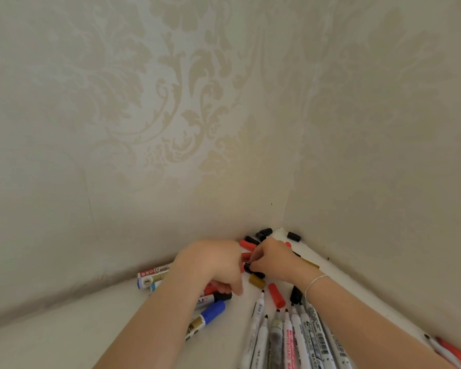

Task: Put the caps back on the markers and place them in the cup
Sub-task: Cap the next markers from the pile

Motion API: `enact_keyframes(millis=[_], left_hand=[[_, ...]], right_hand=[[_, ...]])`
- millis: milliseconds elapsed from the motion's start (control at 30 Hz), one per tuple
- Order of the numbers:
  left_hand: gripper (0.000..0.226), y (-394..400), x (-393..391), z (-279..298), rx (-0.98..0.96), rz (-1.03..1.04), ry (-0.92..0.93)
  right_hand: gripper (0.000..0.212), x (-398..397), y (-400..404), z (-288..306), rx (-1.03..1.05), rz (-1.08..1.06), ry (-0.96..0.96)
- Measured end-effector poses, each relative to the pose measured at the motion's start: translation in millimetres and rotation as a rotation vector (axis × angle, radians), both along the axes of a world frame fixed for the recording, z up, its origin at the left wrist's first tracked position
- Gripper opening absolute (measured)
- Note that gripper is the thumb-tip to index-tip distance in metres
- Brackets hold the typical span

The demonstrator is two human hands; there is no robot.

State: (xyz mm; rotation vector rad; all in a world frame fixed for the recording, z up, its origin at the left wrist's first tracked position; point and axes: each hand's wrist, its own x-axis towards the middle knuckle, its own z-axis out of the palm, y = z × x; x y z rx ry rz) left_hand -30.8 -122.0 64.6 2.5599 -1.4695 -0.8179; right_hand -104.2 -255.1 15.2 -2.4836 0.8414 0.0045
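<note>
While pinched, black cap sits between right fingers

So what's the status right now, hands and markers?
Right hand pinches a black cap. Left hand curled over capped markers. Uncapped markers wait in a row. No cup in view.

One head-worn wide-angle camera is looking forward and down into a wall corner — wallpaper is filling the upper frame, while the near white surface is sitting close along the bottom edge.
</note>
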Motion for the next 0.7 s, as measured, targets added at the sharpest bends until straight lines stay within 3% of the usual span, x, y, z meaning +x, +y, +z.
enact_keyframes(millis=[67,167,300,400,533,700], left_hand=[[0.016,-7,-16,-3,0.037,-0.040,0.031],[0.029,-17,-35,-12,0.063,-0.060,-0.029],[0.026,-23,-43,-23,0.072,-0.056,-0.111],[0.025,-25,-43,-27,0.078,-0.050,-0.081],[0.022,-27,-44,-28,0.049,-0.080,-0.106],[0.030,-21,-31,-15,-0.168,-0.029,0.044]], right_hand=[[0.017,-1,1,0,0.009,-0.008,-0.001],[0.012,-3,2,-2,0.054,-0.021,-0.043],[0.012,-9,-4,5,0.122,-0.113,-0.288],[0.006,-17,-14,20,0.308,-0.239,-0.459],[0.014,-29,-18,34,0.586,-0.279,-0.550],[0.011,-38,-19,44,0.830,-0.279,-0.724]])
